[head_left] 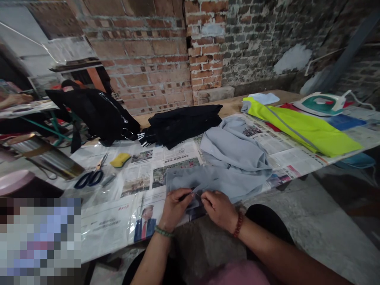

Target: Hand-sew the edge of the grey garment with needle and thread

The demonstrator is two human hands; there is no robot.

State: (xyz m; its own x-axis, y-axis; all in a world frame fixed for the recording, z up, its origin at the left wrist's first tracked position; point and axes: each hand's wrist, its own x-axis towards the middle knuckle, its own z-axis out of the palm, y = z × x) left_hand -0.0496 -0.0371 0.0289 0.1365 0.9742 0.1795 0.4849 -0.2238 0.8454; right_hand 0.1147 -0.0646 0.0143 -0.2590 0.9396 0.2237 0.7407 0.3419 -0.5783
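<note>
I see the grey cloth (234, 146) lying rumpled on newspaper (103, 225) that covers the tabletop (289, 95), its near edge by the seated person. At that edge, the left hand (177, 204), a green bracelet at its wrist, pinches the fabric between thumb and fingers. The right hand (218, 208), wearing red beads, is curled closed just beside it; I can't tell whether it grips the cloth or something tiny. To the left of the grey cloth lie a yellow sponge (120, 160) and dark-handled scissors (92, 174), with a metal flask (49, 154) farther out. Folded black clothing (187, 124) sits just behind the cloth; right of it lie a neon-yellow garment (308, 128) and, beyond, an iron (320, 105).
</note>
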